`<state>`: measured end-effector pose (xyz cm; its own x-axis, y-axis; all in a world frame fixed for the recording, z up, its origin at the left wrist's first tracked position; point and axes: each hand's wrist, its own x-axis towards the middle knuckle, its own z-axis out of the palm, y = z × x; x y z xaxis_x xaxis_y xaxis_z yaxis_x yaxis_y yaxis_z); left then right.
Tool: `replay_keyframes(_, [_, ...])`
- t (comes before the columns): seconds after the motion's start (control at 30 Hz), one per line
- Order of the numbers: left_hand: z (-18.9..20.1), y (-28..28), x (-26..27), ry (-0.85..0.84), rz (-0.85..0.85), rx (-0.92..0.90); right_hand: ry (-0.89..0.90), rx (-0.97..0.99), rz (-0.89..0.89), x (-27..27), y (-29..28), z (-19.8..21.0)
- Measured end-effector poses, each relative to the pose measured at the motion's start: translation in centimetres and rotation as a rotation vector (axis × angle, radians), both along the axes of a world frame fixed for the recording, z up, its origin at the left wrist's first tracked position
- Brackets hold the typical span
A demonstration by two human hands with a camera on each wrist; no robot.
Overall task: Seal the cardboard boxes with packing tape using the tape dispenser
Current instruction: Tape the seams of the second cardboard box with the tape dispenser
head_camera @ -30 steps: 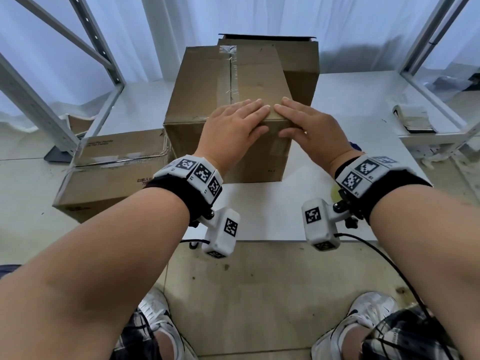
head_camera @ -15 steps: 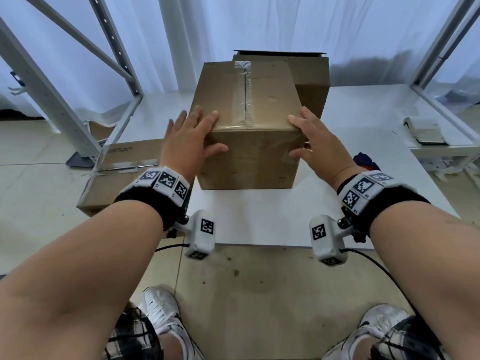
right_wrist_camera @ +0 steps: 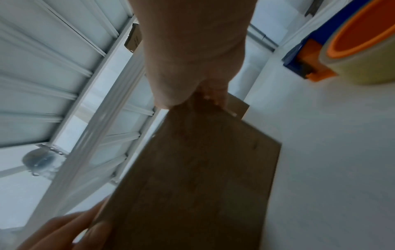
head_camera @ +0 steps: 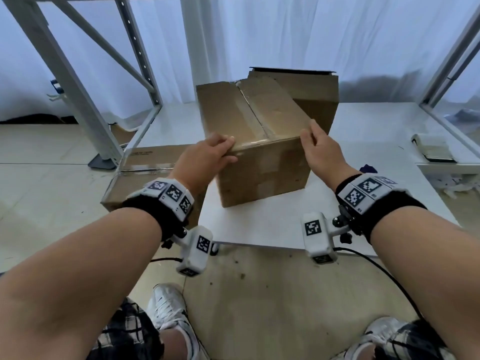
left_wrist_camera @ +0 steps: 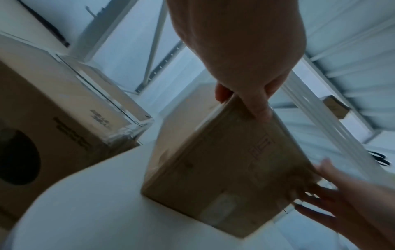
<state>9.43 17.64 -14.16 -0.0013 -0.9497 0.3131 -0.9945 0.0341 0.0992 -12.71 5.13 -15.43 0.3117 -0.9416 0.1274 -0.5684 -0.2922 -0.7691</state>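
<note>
White curtain and grey metal shelving frame (head_camera: 85, 105) behind, white tabletop (head_camera: 259, 222) below both hands. Left of the left hand: flat brown cardboard box (head_camera: 145, 162) with clear tape along its edge, lying low beside the table.

Left hand (head_camera: 205, 159) gripping the near-left top corner of the brown corrugated cardboard box (head_camera: 259, 152), fingers curled over the top edge, thumb on the near face. Box itself between the two hands, skewed on the tabletop, clear packing tape (head_camera: 253, 113) already running down its top seam and lapping over the near edge. Just behind it, touching or nearly so, a second, taller brown cardboard box (head_camera: 317, 97).

Right hand (head_camera: 322, 152) holding the near-right top corner, fingers wrapped out of sight round the side, thumb up along the edge.

Right of the right hand, in the wrist view only: blue-and-orange tape dispenser (right_wrist_camera: 310, 55) with its pale roll, resting on the tabletop, untouched.

Likely step: turning or shifting the taped box. Best done with even pressure at both corners, pivoting low on the table, keeping clear of the box behind and the dispenser, without creasing the fresh tape.
</note>
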Motion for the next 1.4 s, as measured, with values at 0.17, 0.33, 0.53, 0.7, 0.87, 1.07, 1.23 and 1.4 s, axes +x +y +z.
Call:
replay_keyframes(0.17, [-0.9,0.3,-5.7,0.023,-0.269,-0.120,0.019,0.263,-0.100,1.7,0.3,1.2])
replay_keyframes(0.33, [0.3,-1.0,-6.9,0.112,-0.450,-0.043,0.081,0.262,-0.029,1.3,0.6,2.4])
replay_keyframes(0.53, [2.0,-2.7,0.9,0.009,0.095,0.062,0.121,0.272,0.049,0.2,0.7,3.9])
replay_keyframes(0.7, [0.9,-3.0,7.8,0.165,0.399,0.259,0.073,0.211,0.042,0.3,-0.1,4.1])
replay_keyframes(0.87, [1.2,-2.5,7.2,0.327,0.427,0.163,0.359,-0.072,-0.059,0.7,-1.8,5.0])
replay_keyframes(1.07, [1.3,-0.9,5.4,0.322,0.522,0.040,0.553,-0.124,-0.156,3.2,-0.4,4.3])
replay_keyframes(1.23, [1.6,-0.7,3.6,0.316,0.561,0.048,0.642,-0.076,-0.090,2.5,1.2,4.2])
replay_keyframes(1.4, [1.5,0.0,-0.1,0.175,0.478,0.031,0.812,-0.034,0.101,2.6,4.6,4.7])
